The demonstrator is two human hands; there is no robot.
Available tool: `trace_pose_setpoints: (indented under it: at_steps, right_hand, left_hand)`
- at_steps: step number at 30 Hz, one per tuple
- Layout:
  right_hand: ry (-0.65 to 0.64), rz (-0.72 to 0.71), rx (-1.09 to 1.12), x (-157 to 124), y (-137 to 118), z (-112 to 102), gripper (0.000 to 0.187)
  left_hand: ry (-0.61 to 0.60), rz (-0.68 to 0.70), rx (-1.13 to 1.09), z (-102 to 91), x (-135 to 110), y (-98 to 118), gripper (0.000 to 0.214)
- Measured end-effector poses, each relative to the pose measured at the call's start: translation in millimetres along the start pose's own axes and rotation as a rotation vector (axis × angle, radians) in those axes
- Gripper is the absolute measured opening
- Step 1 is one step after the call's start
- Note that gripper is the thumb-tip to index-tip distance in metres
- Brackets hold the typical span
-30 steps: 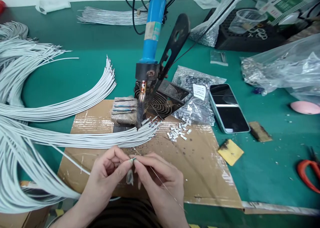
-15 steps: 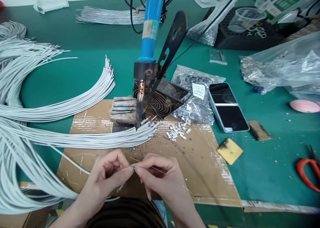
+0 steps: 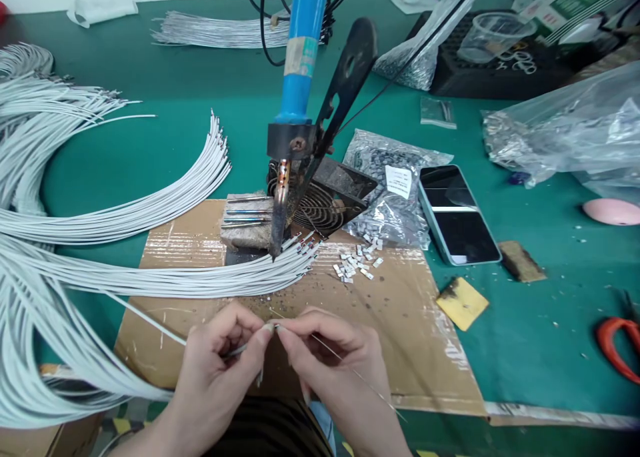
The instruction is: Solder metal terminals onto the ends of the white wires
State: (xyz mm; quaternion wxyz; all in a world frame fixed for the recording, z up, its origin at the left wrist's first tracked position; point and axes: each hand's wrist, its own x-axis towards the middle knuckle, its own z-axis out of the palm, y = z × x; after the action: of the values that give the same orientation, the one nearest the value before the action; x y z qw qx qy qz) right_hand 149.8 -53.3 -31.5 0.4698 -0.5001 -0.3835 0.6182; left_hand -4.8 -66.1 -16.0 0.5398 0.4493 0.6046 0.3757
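Note:
Both my hands meet low over a brown cardboard sheet. My left hand pinches the end of a thin white wire that trails off to the left. My right hand is closed in a pinch against that wire end, with a thin solder strand running back over it; what sits between the fingertips is too small to name. Just beyond the hands lies a bundle of white wires with terminals, under the tip of a blue-handled soldering iron on its stand.
Loose small white connectors lie on the cardboard. A bag of parts, a phone, yellow sponge pieces, red scissors and plastic bags lie right. Large white wire bundles fill the left.
My hands shifted slightly and re-gripped at the wire end. The solder strand swung lower to the right. Everything else on the table stayed put.

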Motion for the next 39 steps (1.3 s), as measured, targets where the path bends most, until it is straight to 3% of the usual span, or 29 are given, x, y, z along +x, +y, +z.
trace_pose_setpoints:
  at_steps: [4,8,11,13,16,19,23,28,31,35,36,39]
  right_hand:
    - [0.129,-0.118,0.055,-3.1,9.0,17.7,0.017]
    - [0.237,-0.506,-0.242,-6.0,16.2,27.6,0.024]
    - [0.215,-0.726,-0.440,-5.4,16.3,22.1,0.033]
    - [0.136,-0.716,-0.470,-3.2,11.5,13.3,0.032]
    - [-0.004,-0.534,-0.412,3.8,-0.6,-2.4,0.019]
    - [-0.118,-0.429,-0.424,13.3,-11.0,-13.0,0.024]
    - [-0.253,-0.523,-0.526,21.9,-12.3,-12.8,0.023]
    - [-0.296,-0.740,-0.742,22.1,-6.8,-13.2,0.021]
    - [-0.196,-0.679,-0.805,24.0,-10.4,-31.8,0.023]
    - [0.244,-0.551,-0.867,32.6,-13.6,-72.4,0.021]
    - [0.304,-0.522,-0.891,35.3,-12.6,-80.7,0.017]
    - [0.336,-0.466,-0.939,41.8,-6.6,-92.4,0.013]
  left_hand:
    - [0.029,0.034,-0.065,4.2,-3.4,-0.5,0.028]
    - [0.019,-0.014,-0.165,3.5,-0.1,-2.0,0.022]
    - [0.012,-0.059,-0.221,1.0,5.2,-0.3,0.023]
    - [0.024,-0.096,-0.230,0.3,7.7,4.2,0.026]
    - [0.065,-0.144,-0.192,1.7,8.7,14.6,0.026]
    - [0.069,-0.180,-0.162,3.9,7.5,24.0,0.026]
    - [0.045,-0.223,-0.121,3.4,6.1,26.8,0.025]
    - [-0.038,-0.226,-0.086,1.8,8.1,21.1,0.024]
    - [-0.003,-0.236,-0.095,1.2,10.8,21.3,0.027]
    - [0.073,-0.259,-0.164,-1.3,14.0,23.8,0.028]
    - [0.076,-0.257,-0.184,-1.6,14.5,24.0,0.027]
    - [0.085,-0.227,-0.208,-1.4,15.6,23.5,0.022]
